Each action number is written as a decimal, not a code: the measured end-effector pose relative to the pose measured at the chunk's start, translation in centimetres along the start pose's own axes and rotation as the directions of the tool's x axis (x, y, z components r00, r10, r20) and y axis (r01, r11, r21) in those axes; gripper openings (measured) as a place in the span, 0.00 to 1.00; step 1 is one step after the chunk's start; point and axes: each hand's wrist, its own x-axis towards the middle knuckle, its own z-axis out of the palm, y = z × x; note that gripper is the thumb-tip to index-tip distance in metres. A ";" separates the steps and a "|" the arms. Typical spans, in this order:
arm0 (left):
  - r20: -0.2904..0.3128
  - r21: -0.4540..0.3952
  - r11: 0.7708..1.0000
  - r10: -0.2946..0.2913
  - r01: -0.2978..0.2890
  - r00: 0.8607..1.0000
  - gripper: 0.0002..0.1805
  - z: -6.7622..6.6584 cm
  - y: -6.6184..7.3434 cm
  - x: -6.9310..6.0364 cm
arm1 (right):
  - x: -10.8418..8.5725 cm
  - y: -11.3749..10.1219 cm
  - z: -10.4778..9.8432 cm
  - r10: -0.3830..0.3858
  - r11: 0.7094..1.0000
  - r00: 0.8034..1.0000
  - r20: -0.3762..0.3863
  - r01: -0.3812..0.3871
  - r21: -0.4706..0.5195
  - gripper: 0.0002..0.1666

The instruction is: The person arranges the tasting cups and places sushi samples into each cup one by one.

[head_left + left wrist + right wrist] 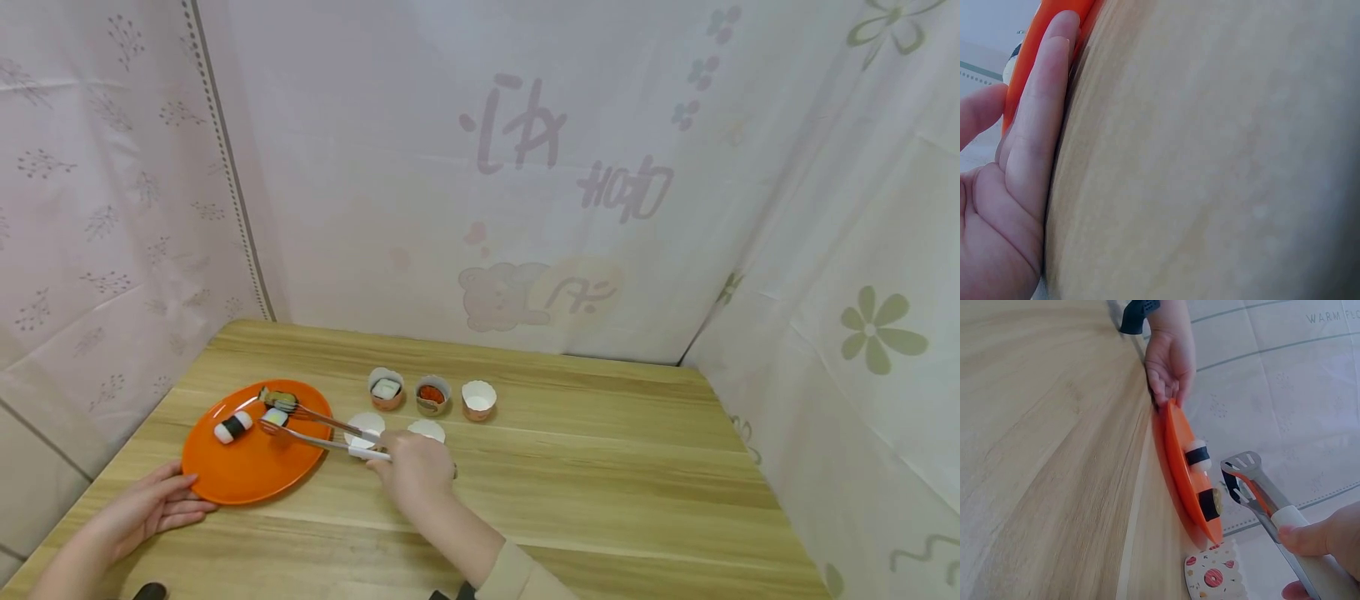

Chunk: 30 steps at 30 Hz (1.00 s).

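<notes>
Metal tongs [358,452] were gripped in the right hand [416,471], their tips around a sushi piece [274,419] over the orange plate [247,475]; the left hand [161,504] pinched that plate's rim. A black-banded white sushi [233,427] and a dark-wrapped roll [281,398] lay on it, with paper cups [432,407] standing nearby on the wooden counter [600,475].

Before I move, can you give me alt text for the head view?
A person's right grip holds tongs with a sushi piece between their tips, over an orange plate bearing two more pieces; the left grip holds the plate's rim. Small paper cups stand to the right on a wooden table.
</notes>
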 end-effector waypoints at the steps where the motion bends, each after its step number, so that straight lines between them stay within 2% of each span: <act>1: 0.001 -0.001 1.000 0.001 -0.001 1.000 0.36 0.0 0.0 0.0 | -0.1 0.1 0.0 -0.001 1.000 1.000 -0.002 0.001 0.001 0.18; 9: 0.002 -0.030 1.000 0.007 -0.007 1.000 0.30 -0.3 -0.2 0.0 | -0.5 1.1 -0.3 -0.014 1.000 1.000 -0.020 0.014 -0.016 0.23; 15: -0.008 -0.003 1.000 0.000 0.000 1.000 0.35 -0.3 -0.2 0.2 | -0.8 1.7 -1.0 0.016 0.999 1.000 0.017 -0.015 -0.040 0.26; 19: -0.018 0.016 1.000 -0.005 0.005 1.000 0.38 -0.3 -0.2 0.2 | -1.0 2.1 -1.3 0.014 0.999 1.000 0.005 -0.014 -0.033 0.29; 24: -0.024 0.017 1.000 -0.014 0.014 1.000 0.39 -0.3 -0.2 0.2 | -1.4 2.7 -1.4 -0.014 1.000 0.999 -0.038 0.014 -0.018 0.26; 30: -0.012 -0.010 1.000 -0.003 0.003 1.000 0.33 -0.4 -0.3 0.2 | -1.7 3.2 -1.6 0.009 1.000 0.999 -0.048 -0.008 0.027 0.24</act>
